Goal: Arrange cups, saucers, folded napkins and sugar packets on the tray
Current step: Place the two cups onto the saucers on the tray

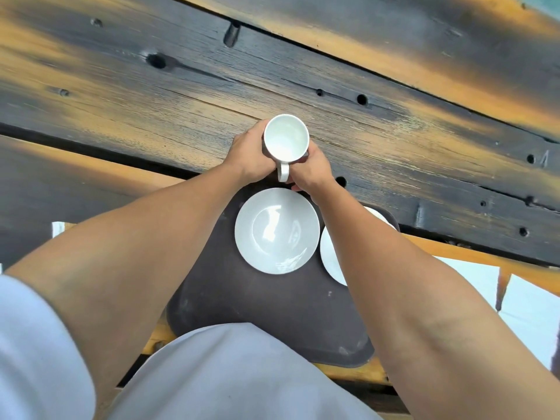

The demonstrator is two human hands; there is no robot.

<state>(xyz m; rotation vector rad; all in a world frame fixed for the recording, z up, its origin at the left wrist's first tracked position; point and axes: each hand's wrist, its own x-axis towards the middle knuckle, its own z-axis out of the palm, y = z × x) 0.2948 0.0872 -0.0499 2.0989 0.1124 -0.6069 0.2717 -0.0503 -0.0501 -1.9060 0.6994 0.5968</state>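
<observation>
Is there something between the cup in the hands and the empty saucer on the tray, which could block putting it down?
Nothing visible does. The left hand and right hand hold the cup just past the far rim of the bare saucer on the tray. The right forearm covers part of the second saucer only.

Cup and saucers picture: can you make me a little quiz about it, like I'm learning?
1. True or false: the cup has a drink in it.
2. How many saucers lie on the tray? A) one B) two C) four
3. Fill the gap: the left hand and the right hand both hold the ____.
Key: 1 false, it looks empty. 2 B, the second saucer is partly hidden behind the right arm. 3 cup.
</observation>
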